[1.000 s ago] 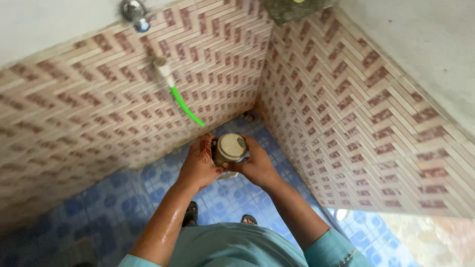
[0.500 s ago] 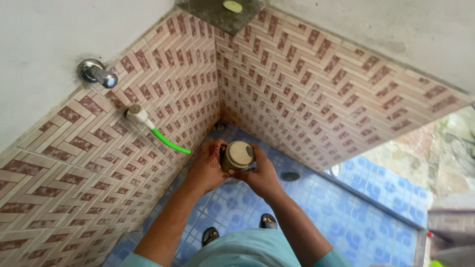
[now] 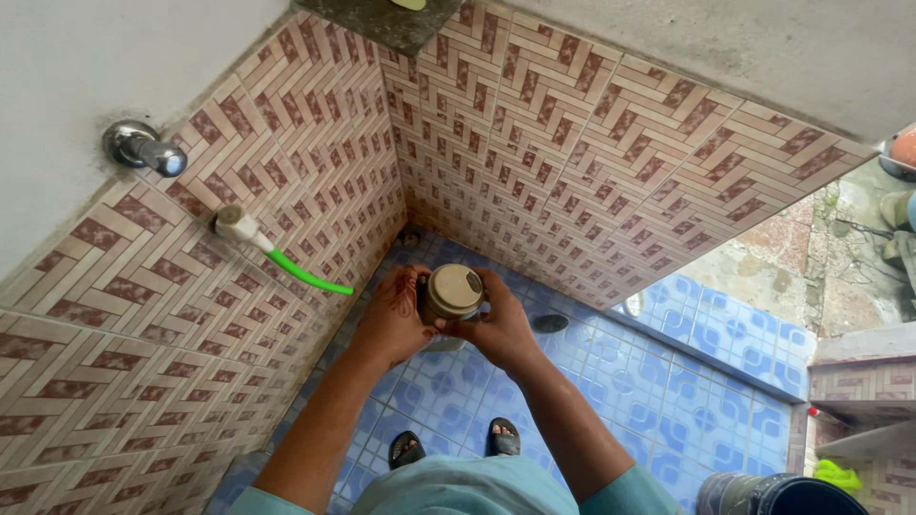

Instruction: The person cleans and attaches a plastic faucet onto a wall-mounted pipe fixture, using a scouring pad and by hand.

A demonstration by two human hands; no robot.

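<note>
Both my hands hold a small round jar (image 3: 452, 293) with a tan lid, in front of me at chest height over a blue tiled floor. My left hand (image 3: 393, 319) wraps the jar's left side, its skin wet and marked with dark patterns. My right hand (image 3: 500, 329) cups the jar from the right and below. A green hose (image 3: 305, 275) runs from a white fitting on the left wall toward the jar and ends just left of my left hand.
A chrome tap (image 3: 141, 149) sticks out of the white upper wall on the left. Brown herringbone tiles cover both walls of the corner. A round floor drain (image 3: 550, 323) lies past my right hand. A dark bucket rim (image 3: 782, 494) shows at bottom right.
The view has swung to the right, so the corner and the outdoor ground on the right show more. My hands keep the same grip on the jar.
</note>
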